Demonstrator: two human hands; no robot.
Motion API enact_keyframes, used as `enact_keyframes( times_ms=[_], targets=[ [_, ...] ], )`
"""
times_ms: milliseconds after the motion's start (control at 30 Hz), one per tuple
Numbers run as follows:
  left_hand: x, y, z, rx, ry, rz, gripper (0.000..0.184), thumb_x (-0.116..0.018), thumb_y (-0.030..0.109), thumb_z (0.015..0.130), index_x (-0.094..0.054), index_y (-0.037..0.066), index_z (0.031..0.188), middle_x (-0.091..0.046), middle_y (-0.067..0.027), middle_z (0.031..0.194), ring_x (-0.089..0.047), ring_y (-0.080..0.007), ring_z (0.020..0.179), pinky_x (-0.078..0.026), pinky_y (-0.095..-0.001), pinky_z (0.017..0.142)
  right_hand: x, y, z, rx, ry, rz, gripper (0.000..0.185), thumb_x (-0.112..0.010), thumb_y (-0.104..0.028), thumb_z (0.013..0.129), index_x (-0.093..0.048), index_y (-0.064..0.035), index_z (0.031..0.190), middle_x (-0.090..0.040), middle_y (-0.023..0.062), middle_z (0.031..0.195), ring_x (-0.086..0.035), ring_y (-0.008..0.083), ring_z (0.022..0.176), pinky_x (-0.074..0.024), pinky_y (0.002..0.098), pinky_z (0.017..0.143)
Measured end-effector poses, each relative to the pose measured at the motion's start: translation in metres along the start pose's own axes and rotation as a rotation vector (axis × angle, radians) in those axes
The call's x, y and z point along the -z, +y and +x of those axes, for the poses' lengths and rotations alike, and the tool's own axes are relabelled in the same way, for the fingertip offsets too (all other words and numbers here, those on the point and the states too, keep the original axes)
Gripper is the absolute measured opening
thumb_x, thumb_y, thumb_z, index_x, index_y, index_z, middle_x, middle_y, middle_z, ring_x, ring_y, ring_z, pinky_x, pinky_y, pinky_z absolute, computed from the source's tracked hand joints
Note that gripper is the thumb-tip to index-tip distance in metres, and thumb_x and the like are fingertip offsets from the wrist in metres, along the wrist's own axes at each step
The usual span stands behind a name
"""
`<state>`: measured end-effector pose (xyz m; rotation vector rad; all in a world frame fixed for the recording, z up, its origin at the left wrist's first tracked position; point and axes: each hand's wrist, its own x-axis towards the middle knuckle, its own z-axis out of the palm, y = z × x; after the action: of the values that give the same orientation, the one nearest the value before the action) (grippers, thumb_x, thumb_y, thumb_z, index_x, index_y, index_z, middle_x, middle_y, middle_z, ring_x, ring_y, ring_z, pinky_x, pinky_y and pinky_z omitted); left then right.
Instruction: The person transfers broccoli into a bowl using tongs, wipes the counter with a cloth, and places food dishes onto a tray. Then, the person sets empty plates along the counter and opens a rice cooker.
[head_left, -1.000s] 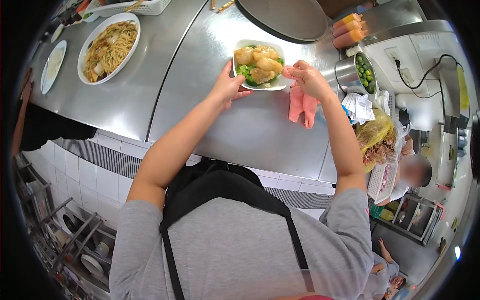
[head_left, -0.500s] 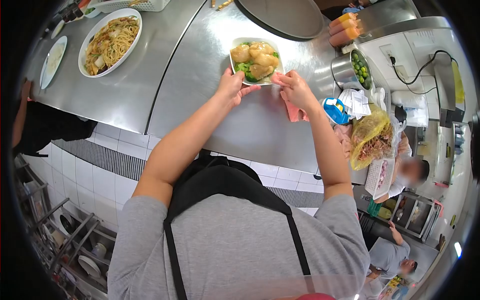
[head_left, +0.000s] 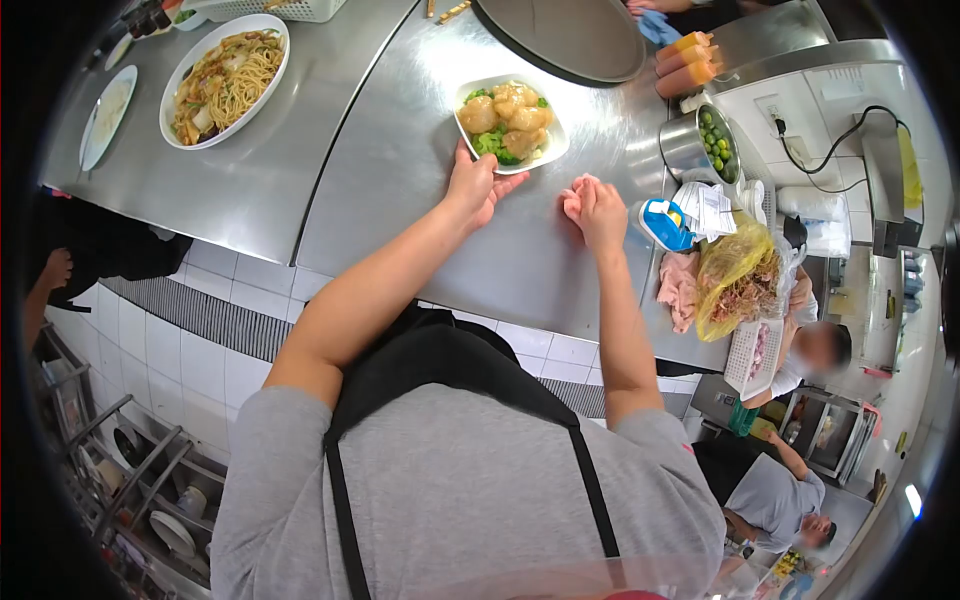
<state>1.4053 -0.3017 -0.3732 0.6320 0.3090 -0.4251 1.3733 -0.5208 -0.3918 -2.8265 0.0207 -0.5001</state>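
A white bowl (head_left: pixel 550 157) stands on the steel table, filled with glazed pale golden pieces (head_left: pixel 518 112) and green broccoli (head_left: pixel 490 143). My left hand (head_left: pixel 478 188) grips its near left side, thumb at the rim and fingers reaching under the edge. To the right of the bowl and apart from it, my right hand (head_left: pixel 602 212) is closed around a crumpled pink cloth (head_left: pixel 572 202); part of the cloth is hidden by the fingers.
Left on the table are a plate of noodles (head_left: pixel 240 85) and a smaller white plate (head_left: pixel 106 120). A dark round tray (head_left: pixel 565 38) lies behind the bowl. Rightward stand sauce bottles (head_left: pixel 686 72), a pot of green limes (head_left: pixel 686 145), another pink cloth (head_left: pixel 680 288) and a yellow bag (head_left: pixel 728 270). Other people are nearby.
My right hand has drawn away from the bowl's rim toward me and right, the pink cloth now bunched in it. My left hand stays at the bowl, which has turned slightly.
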Motion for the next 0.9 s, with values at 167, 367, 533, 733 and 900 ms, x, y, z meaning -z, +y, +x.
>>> enact_keyframes(
  times_ms=[167, 367, 533, 733, 900],
  targets=[
    [0.0, 0.006, -0.004, 0.066, -0.001, 0.067, 0.062, -0.031, -0.004, 0.078, -0.009, 0.02, 0.131, -0.036, -0.0155, 0.12, -0.053, -0.0273, 0.094, -0.049, -0.0397, 0.076, 0.027, -0.045, 0.037, 0.189, 0.051, 0.167, 0.021, -0.054, -0.013, 0.078, -0.056, -0.006, 0.098, -0.054, 0.0148, 0.092, -0.054, 0.0304, 0.079, -0.0451, 0.0361, 0.067],
    [0.0, 0.0, -0.001, 0.048, 0.061, 0.073, 0.048, -0.037, -0.001, 0.083, -0.02, 0.015, 0.124, -0.043, -0.0122, 0.114, -0.054, -0.0237, 0.093, -0.047, -0.0368, 0.078, -0.013, -0.051, 0.026, 0.157, 0.096, 0.323, 0.025, -0.054, -0.006, 0.073, -0.053, -0.002, 0.098, -0.053, 0.0163, 0.092, -0.054, 0.033, 0.083, -0.0451, 0.0363, 0.07],
    [-0.011, -0.015, 0.005, 0.005, 0.034, 0.052, 0.05, -0.036, -0.002, 0.083, -0.017, 0.014, 0.126, -0.042, -0.012, 0.114, -0.052, -0.0226, 0.094, -0.046, -0.0347, 0.08, -0.021, -0.079, -0.003, -0.015, 0.161, 0.514, 0.026, -0.05, 0.0, 0.068, -0.052, -0.0004, 0.094, -0.052, 0.0175, 0.092, -0.052, 0.0345, 0.086, -0.0434, 0.0382, 0.074],
    [-0.009, 0.002, -0.006, 0.223, -0.199, 0.272, 0.056, -0.025, 0.05, 0.087, -0.049, 0.006, 0.113, -0.056, -0.0087, 0.104, -0.049, -0.014, 0.098, -0.037, -0.0314, 0.084, -0.001, -0.099, -0.018, 0.203, 0.124, 0.487, 0.029, -0.052, 0.001, 0.066, -0.052, -0.001, 0.094, -0.049, 0.018, 0.1, -0.048, 0.0362, 0.094, -0.0406, 0.0382, 0.08],
    [0.04, 0.001, -0.05, -0.37, -0.172, 0.747, 0.039, -0.045, 0.033, 0.083, -0.052, 0.006, 0.109, -0.054, -0.0109, 0.103, -0.048, -0.0202, 0.098, -0.038, -0.0342, 0.085, 0.005, -0.132, -0.05, -0.307, -0.32, 1.849, 0.021, -0.05, -0.015, 0.082, -0.054, 0.0021, 0.095, -0.049, 0.0126, 0.106, -0.049, 0.0226, 0.098, -0.0422, 0.0333, 0.081]
  ],
)
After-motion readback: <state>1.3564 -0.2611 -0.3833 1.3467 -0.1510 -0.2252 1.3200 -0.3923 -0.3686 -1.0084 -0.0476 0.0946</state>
